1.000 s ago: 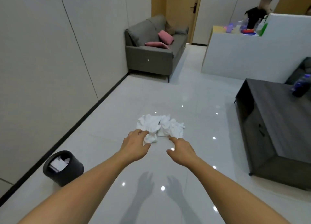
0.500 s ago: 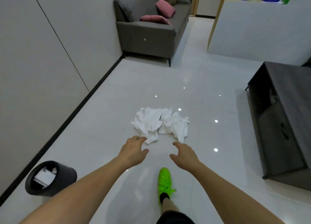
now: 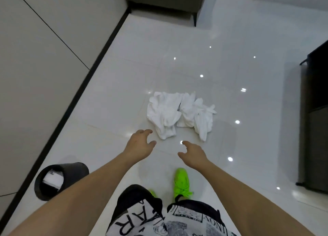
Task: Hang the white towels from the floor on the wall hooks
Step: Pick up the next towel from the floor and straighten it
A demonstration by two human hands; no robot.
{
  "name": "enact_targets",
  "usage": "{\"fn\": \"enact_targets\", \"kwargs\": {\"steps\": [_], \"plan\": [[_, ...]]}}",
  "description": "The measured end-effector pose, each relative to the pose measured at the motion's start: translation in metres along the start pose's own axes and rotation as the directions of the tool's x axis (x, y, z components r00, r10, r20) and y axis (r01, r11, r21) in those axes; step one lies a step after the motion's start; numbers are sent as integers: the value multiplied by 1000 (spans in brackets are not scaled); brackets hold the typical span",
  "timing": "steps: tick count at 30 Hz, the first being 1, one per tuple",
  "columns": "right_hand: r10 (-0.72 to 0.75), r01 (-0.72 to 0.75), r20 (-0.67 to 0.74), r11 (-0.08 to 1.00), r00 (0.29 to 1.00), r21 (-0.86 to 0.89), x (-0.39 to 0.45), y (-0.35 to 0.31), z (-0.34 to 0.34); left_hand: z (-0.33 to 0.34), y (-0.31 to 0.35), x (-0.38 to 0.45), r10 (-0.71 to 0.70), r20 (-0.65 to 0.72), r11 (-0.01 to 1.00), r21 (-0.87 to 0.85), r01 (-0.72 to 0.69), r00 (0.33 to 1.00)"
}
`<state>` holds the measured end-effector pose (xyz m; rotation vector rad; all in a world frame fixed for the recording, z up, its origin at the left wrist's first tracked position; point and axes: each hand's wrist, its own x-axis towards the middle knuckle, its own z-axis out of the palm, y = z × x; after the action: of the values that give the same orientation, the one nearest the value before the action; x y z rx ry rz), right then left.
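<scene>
White towels (image 3: 179, 114) are heaped on the floor (image 3: 230, 31); left hand (image 3: 140, 145) and right hand (image 3: 194, 153) are held loosely spread, grasping nothing.

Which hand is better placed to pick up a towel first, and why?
Left. The left hand has its fingertips just short of the near tail of the left towel, fingers spread and empty. The right hand is also empty but sits farther back from the right towel.

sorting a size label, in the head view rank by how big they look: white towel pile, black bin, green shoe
1. white towel pile
2. black bin, though it's nearer the camera
3. green shoe
</scene>
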<state>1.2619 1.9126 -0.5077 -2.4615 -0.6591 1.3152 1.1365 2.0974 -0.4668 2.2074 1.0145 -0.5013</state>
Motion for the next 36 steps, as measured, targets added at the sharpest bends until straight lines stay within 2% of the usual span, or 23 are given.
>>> {"fn": "enact_targets", "kwargs": {"steps": [5, 13, 16, 21, 25, 26, 27, 29, 30, 31, 33, 36], "plan": [[98, -100, 56, 995, 994, 27, 82, -16, 16, 1, -29, 92, -46, 74, 998, -45, 49, 996], [288, -294, 64, 946, 956, 140, 254, -33, 78, 33, -107, 270, 1, 285, 1000, 28, -9, 959], [365, -364, 37, 905, 930, 219, 312, -31, 113, 52, -141, 327, -3, 343, 997, 76, -24, 939], [462, -466, 90, 831, 882, 304, 403, -11, 161, 92, -188, 418, -1, 430, 984, 159, -75, 903], [528, -500, 35, 779, 849, 378, 473, 15, 187, 131, -216, 476, 19, 467, 974, 189, -121, 884], [551, -499, 8, 748, 834, 437, 489, 22, 192, 142, -221, 486, 22, 477, 972, 194, -130, 879], [601, -506, 3, 670, 799, 543, 503, 27, 196, 152, -226, 494, 23, 485, 971, 197, -135, 874], [725, -490, 87, 367, 683, 791, 530, 35, 201, 171, -235, 505, 22, 498, 970, 200, -139, 867], [762, -460, 135, 230, 633, 858, 540, 38, 203, 178, -238, 508, 21, 503, 969, 203, -142, 864], [782, -441, 154, 168, 604, 882, 548, 40, 205, 184, -241, 509, 16, 509, 968, 208, -141, 860], [803, -417, 129, 158, 582, 895, 557, 44, 208, 191, -243, 508, 4, 522, 967, 216, -137, 853], [806, -422, 168, 110, 568, 900, 556, 43, 211, 192, -240, 499, 17, 536, 963, 219, -158, 844]]}}
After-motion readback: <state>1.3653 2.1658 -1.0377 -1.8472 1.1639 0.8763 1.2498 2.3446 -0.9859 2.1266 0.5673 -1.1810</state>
